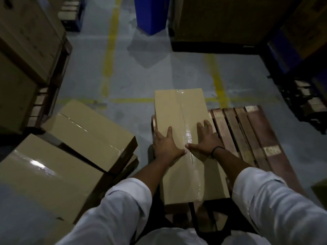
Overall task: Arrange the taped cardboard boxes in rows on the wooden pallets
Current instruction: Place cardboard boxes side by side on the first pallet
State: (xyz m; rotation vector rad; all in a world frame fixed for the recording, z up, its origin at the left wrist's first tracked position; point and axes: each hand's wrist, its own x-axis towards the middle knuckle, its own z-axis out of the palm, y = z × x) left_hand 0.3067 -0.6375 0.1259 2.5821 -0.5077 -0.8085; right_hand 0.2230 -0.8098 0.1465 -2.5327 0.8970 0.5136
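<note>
Carton stacks (26,50) line the aisle's left side. The wooden pallet (247,135) lies on the floor at right, its slats bare beside the taped box (177,106), which lies lengthwise along the pallet's left edge. A loose box (90,133) and a nearer box (47,175) crowd the floor just left. Left hand (166,145) and right hand (205,138) press flat on the taped box, fingers extended, gripping nothing.

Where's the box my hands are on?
Center of the head view: the taped box lies along the left edge of the wooden pallet, with two other boxes piled to its left.
</note>
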